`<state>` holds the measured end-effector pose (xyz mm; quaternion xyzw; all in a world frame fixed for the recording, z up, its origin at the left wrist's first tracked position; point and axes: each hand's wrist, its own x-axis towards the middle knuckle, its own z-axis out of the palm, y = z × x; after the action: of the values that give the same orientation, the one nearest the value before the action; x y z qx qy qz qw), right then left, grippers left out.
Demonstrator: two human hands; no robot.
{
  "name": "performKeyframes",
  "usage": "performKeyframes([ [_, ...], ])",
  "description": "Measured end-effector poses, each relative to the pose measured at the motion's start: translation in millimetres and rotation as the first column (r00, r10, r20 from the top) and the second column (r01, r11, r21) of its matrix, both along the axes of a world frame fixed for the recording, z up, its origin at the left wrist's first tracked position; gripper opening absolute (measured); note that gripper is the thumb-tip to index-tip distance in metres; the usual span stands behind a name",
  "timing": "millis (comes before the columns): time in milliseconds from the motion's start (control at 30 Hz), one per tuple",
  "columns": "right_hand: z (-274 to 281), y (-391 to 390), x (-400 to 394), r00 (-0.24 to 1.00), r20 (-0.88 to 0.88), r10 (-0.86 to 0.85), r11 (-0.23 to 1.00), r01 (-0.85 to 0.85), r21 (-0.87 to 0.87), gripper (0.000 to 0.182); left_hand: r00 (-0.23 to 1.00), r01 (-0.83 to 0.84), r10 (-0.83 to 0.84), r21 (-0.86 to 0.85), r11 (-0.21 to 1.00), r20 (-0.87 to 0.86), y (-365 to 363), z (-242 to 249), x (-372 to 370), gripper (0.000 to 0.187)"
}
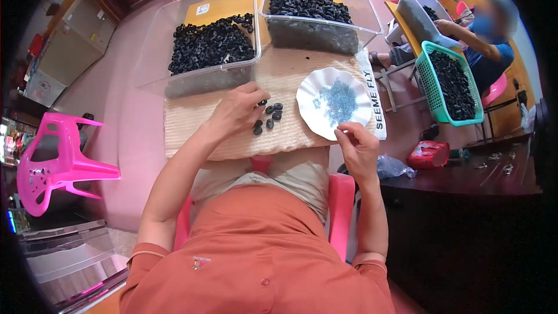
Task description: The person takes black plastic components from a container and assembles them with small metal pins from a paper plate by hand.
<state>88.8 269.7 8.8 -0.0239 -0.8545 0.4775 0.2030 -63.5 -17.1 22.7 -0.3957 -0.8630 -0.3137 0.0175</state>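
Note:
My left hand (238, 109) is closed, its fingertips pinching a small black piece (263, 102) above the cloth. Several similar small rounded black parts (269, 123) lie loose on the cloth just right of those fingers. A white plate (310, 117) with a wavy rim carries a spread of tiny clear bluish pieces (339, 102). At the plate's near edge is my right hand (357, 150), thumb and forefinger pressed together. Whatever is between them is too small to make out.
Behind my hands stand two clear plastic bins, a left one (212, 75) and a right one (314, 36), holding many black parts. A beige towel (203, 134) covers the table. At right, another person (491, 52) sits near a green basket (478, 102). A pink chair (64, 163) stands left.

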Motion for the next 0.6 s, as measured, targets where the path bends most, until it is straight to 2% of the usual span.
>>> performKeyframes([
  [133, 10, 1, -31, 0.996, 0.017, 0.086, 0.956, -0.087, 0.281, 0.018, 1.0, -0.006, 0.009, 0.128, 0.992, -0.028, -9, -10, 9, 0.019],
  [233, 20, -5, -47, 0.985, 0.058, 0.16, 0.849, -0.167, 0.501, 0.019, 0.999, -0.054, 0.054, 0.185, 0.981, 0.004, -12, -4, 21, 0.019],
  [300, 25, -6, -56, 0.973, 0.167, 0.161, 0.764, -0.23, 0.602, 0.018, 0.997, -0.072, 0.07, 0.253, 0.965, 0.017, -15, -2, 27, 0.019],
  [433, 20, -6, -69, 0.943, 0.306, 0.131, 0.615, -0.319, 0.721, 0.021, 0.999, -0.046, 0.045, 0.386, 0.922, 0.012, -20, -5, 34, 0.02],
  [600, 16, -5, -74, 0.926, 0.36, 0.108, 0.533, -0.36, 0.766, 0.02, 0.996, -0.072, 0.036, 0.456, 0.887, 0.085, -22, -18, 44, 0.022],
])
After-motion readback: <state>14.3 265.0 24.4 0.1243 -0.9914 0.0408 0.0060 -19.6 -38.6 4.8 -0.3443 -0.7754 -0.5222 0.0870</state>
